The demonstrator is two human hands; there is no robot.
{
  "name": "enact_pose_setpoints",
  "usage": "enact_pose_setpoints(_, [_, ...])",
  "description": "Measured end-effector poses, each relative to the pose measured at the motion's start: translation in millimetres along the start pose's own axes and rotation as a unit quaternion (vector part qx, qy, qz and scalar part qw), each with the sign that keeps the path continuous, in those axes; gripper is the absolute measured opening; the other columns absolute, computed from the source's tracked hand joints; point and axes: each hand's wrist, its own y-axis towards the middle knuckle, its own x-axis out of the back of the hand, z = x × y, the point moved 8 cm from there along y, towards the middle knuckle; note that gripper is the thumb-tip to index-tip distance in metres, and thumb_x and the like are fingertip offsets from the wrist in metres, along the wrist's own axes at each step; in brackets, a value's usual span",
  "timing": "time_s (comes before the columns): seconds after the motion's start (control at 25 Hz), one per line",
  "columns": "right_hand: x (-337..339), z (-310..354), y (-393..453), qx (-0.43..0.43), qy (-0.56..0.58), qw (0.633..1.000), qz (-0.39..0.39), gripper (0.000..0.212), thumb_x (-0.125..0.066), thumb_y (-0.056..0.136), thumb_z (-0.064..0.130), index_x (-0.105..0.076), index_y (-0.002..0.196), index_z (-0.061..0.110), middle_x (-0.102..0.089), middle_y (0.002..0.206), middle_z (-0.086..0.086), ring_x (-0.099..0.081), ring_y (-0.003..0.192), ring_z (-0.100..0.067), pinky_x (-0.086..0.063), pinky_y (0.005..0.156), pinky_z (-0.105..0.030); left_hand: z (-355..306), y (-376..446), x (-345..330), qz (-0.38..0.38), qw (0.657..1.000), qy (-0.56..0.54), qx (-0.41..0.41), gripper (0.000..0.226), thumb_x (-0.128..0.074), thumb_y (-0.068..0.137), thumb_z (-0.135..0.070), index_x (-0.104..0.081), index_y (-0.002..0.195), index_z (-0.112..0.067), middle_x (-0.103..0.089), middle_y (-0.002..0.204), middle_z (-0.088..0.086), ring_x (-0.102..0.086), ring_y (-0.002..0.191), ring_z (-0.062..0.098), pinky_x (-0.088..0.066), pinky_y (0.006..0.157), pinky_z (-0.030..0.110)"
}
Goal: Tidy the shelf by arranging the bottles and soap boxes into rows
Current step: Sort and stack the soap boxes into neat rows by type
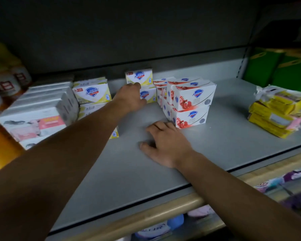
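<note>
Two yellow-and-white soap boxes are stacked near the back of the grey shelf (224,140). My left hand (130,97) reaches in and grips the lower yellow soap box (149,94), fingers over its top and thumb at its front. The upper yellow box (139,76) sits on top of it. Just right of them stand rows of red-and-white soap boxes (193,100), two high. My right hand (165,145) rests flat on the shelf, its fingertips at the foot of the front red box. Another yellow stack (92,93) stands to the left.
White-and-pink soap boxes (36,117) fill the left side, with orange-capped bottles (7,77) beyond them. A loose pile of yellow packets (278,113) lies at the right, with green packages (274,70) behind it. More products show on the shelf below (163,226).
</note>
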Motion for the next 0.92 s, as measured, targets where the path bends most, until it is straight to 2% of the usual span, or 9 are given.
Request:
enact_pose_setpoints(0.16, [-1, -1, -1, -0.001, 0.005, 1.000, -0.002, 0.061, -0.042, 0.088, 0.063, -0.048, 0.135, 0.024, -0.046, 0.135, 0.004, -0.038, 0.124, -0.024, -0.032, 0.108, -0.035, 10, 28, -13, 0.008, 0.996, 0.088, 0.030, 0.065, -0.064, 0.085, -0.045, -0.046, 0.133, -0.005, -0.048, 0.131, 0.023, -0.045, 0.120, 0.034, -0.034, 0.102, 0.039])
enact_pose_setpoints(0.32, [-2, -1, 0, 0.002, 0.006, 1.000, 0.003, 0.061, -0.043, 0.088, 0.063, -0.047, 0.136, 0.025, -0.046, 0.135, 0.005, -0.038, 0.124, -0.023, -0.032, 0.108, -0.035, 11, 27, -13, 0.009, 0.996, 0.079, 0.040, 0.058, -0.066, 0.084, -0.043, -0.051, 0.125, -0.005, -0.054, 0.125, 0.021, -0.050, 0.115, 0.035, -0.038, 0.097, 0.041])
enact_pose_setpoints(0.44, [-1, -4, -1, -0.008, 0.012, 1.000, 0.004, 0.060, -0.044, 0.087, 0.061, -0.050, 0.133, 0.024, -0.047, 0.134, 0.005, -0.039, 0.122, -0.024, -0.034, 0.107, -0.035, 7, 6, 14, -0.039, 0.998, -0.021, 0.052, 0.052, -0.068, 0.084, -0.036, -0.054, 0.123, -0.005, -0.059, 0.123, 0.020, -0.056, 0.113, 0.036, -0.046, 0.090, 0.040])
enact_pose_setpoints(0.6, [1, -3, 0, -0.018, 0.007, 1.000, 0.018, 0.061, -0.047, 0.086, 0.060, -0.051, 0.133, 0.023, -0.049, 0.135, 0.002, -0.041, 0.124, -0.026, -0.033, 0.108, -0.035, 7, -58, 58, -0.144, 0.976, -0.156, 0.051, 0.049, -0.070, 0.082, -0.031, -0.056, 0.125, -0.012, -0.064, 0.114, 0.013, -0.058, 0.107, 0.032, -0.044, 0.082, 0.033])
enact_pose_setpoints(0.68, [5, -1, -1, -0.026, 0.026, 0.999, 0.023, 0.065, -0.052, 0.084, 0.061, -0.048, 0.136, 0.023, -0.050, 0.137, 0.000, -0.042, 0.128, -0.026, -0.033, 0.109, -0.033, 15, -100, 73, -0.189, 0.952, -0.234, 0.057, 0.045, -0.071, 0.081, -0.030, -0.058, 0.121, -0.016, -0.066, 0.101, 0.008, -0.061, 0.096, 0.029, -0.042, 0.076, 0.030])
enact_pose_setpoints(0.76, [14, -1, -3, -0.034, 0.097, 0.995, 0.011, 0.074, -0.062, 0.079, 0.058, -0.042, 0.142, 0.024, -0.048, 0.141, 0.000, -0.042, 0.131, -0.021, -0.035, 0.109, -0.031, 23, -139, 76, -0.201, 0.928, -0.307, 0.064, 0.037, -0.072, 0.082, -0.027, -0.059, 0.116, -0.020, -0.068, 0.094, 0.004, -0.065, 0.087, 0.027, -0.051, 0.077, 0.033])
enact_pose_setpoints(0.84, [27, 4, -10, -0.020, 0.209, 0.978, -0.024, 0.085, -0.073, 0.074, 0.049, -0.033, 0.146, 0.029, -0.044, 0.143, 0.006, -0.044, 0.129, -0.011, -0.039, 0.106, -0.029, 34, -169, 70, -0.184, 0.894, -0.400, 0.087, 0.030, -0.072, 0.084, -0.021, -0.058, 0.111, -0.023, -0.070, 0.096, 0.001, -0.069, 0.086, 0.024, -0.056, 0.080, 0.040])
enact_pose_setpoints(0.92, [42, 19, -18, 0.025, 0.289, 0.955, -0.059, 0.099, -0.080, 0.067, 0.041, -0.022, 0.148, 0.039, -0.037, 0.146, 0.014, -0.047, 0.121, 0.001, -0.044, 0.099, -0.024, 48, -191, 60, -0.159, 0.848, -0.491, 0.118, 0.028, -0.072, 0.085, -0.015, -0.059, 0.109, -0.020, -0.070, 0.103, 0.005, -0.070, 0.092, 0.027, -0.058, 0.081, 0.045])
